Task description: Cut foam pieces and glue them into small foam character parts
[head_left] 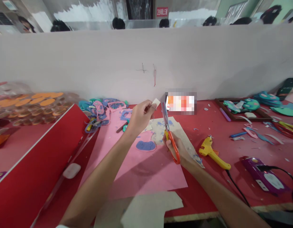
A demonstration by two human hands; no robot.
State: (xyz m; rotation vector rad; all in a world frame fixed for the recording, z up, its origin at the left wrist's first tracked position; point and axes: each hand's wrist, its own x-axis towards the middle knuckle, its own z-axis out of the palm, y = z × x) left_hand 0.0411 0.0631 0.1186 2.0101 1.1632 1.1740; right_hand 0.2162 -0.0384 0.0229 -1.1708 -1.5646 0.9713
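Note:
My left hand [140,115] pinches a small cream-coloured piece [156,102], paper or thin foam, held up in front of me. In my right hand [177,147] is a pair of scissors [174,147] with orange and yellow handles, blades pointing up beside the cream piece. Whether the blades touch it I cannot tell. Below the hands, a pink-edged piece with a blue patch [146,146] lies on a pink sheet [137,174]. A beige sheet with blue smears [176,126] lies partly under my right hand.
A yellow glue gun [214,153] and a purple device with a cord [264,175] lie right. Behind them stands a brown tray [241,118] of cut pieces. Left are a red divider [42,164] and a pile of coloured cutouts [101,110]. A white partition [101,63] rises behind.

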